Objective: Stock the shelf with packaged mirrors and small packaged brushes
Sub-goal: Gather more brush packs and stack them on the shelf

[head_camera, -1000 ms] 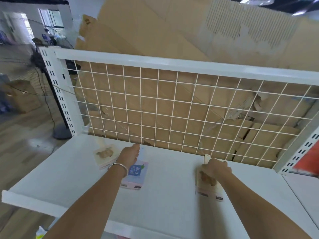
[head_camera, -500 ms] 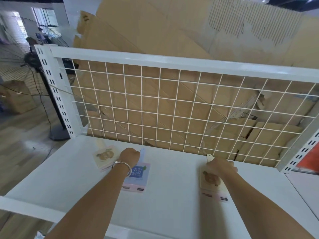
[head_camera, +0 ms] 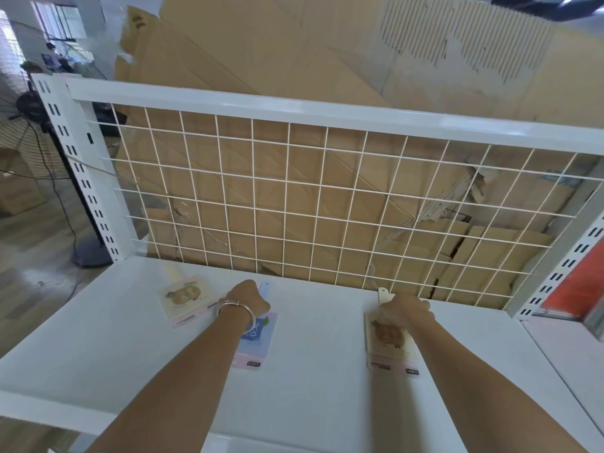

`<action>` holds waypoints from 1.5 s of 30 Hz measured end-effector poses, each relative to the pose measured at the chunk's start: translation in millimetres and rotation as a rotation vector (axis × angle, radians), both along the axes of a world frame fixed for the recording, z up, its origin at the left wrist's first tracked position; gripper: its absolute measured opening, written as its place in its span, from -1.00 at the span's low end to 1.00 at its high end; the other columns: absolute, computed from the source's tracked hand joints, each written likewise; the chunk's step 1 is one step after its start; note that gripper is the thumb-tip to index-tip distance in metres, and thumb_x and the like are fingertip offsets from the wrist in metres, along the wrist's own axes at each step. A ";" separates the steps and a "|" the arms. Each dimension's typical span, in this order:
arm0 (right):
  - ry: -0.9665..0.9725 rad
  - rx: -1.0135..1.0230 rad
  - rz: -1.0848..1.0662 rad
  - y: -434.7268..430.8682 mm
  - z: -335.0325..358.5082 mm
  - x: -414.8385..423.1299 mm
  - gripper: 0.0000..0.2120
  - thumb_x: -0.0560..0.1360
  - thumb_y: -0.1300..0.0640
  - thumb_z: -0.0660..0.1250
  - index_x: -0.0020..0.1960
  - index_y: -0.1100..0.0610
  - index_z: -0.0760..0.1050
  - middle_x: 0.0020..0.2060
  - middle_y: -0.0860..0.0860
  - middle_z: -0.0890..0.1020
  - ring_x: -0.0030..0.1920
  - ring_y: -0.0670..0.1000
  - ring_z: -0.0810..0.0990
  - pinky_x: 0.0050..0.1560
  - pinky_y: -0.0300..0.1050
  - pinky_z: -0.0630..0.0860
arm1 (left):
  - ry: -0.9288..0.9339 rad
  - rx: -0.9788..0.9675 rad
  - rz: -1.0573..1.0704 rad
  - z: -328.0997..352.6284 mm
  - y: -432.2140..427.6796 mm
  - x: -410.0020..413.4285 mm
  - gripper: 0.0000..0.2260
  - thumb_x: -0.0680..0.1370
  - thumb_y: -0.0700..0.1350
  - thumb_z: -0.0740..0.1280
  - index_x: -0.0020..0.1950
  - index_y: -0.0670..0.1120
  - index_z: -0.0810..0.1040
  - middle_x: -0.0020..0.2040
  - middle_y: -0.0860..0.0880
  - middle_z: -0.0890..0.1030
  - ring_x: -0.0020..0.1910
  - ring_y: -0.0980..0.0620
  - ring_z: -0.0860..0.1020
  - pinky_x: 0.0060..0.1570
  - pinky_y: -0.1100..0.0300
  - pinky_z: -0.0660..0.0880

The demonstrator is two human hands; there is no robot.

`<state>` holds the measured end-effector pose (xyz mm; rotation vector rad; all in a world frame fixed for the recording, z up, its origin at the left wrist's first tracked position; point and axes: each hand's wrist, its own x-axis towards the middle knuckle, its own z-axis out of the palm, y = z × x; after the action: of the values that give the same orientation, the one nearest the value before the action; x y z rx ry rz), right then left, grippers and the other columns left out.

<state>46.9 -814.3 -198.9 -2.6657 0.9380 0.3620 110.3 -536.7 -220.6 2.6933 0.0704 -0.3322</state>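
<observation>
Resting flat near the back edge of the white metal shelf [head_camera: 98,354], a blue-and-pink flat package [head_camera: 256,340] had its upper end under the left hand [head_camera: 246,300], whose fingers curled down over it. Toward the back right corner, the right hand [head_camera: 405,310] gripped the top of a beige flat package with a brown animal picture [head_camera: 390,343]. A similar beige package [head_camera: 184,297] lay alone nearer the back left corner, below the white wire grid panel [head_camera: 327,197].

Head-worn view, down onto shelf [head_camera: 310,390]
</observation>
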 end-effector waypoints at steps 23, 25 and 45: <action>-0.002 0.199 0.123 -0.6 -0.2 12.6 -0.83 0.33 0.12 0.43 -0.21 0.13 0.45 -0.33 -0.02 0.49 -0.33 -0.05 0.49 -0.37 -0.25 0.40 | 0.109 -0.045 -0.108 37.8 -13.4 2.6 -0.63 0.51 0.18 0.27 -0.29 -0.09 0.45 -0.31 -0.12 0.47 -0.26 0.03 0.41 -0.31 0.28 0.28; -0.010 0.167 0.153 -4.5 3.3 12.7 -0.89 0.44 0.17 0.34 -0.17 0.18 0.43 -0.32 -0.01 0.44 -0.35 -0.08 0.43 -0.44 -0.28 0.32 | 0.122 -0.121 -0.160 42.9 -13.7 1.0 -0.63 0.55 0.14 0.23 -0.34 -0.07 0.40 -0.29 -0.05 0.47 -0.24 0.03 0.42 -0.24 0.29 0.32; -0.802 0.261 -0.115 -125.0 66.2 -124.7 -0.76 0.54 0.10 0.27 -0.30 0.11 0.50 -0.39 0.00 0.50 -0.22 0.09 0.48 -0.15 -0.06 0.33 | -0.084 -0.884 -0.420 86.7 -189.0 -76.4 -0.70 0.57 -0.13 0.30 -0.37 -0.06 0.39 -0.43 0.05 0.36 -0.43 0.13 0.31 -0.45 0.38 0.27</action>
<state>-77.8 -939.4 -132.7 -2.1808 0.7028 -0.5412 33.9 -725.8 -133.9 1.8150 -0.5448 -0.2811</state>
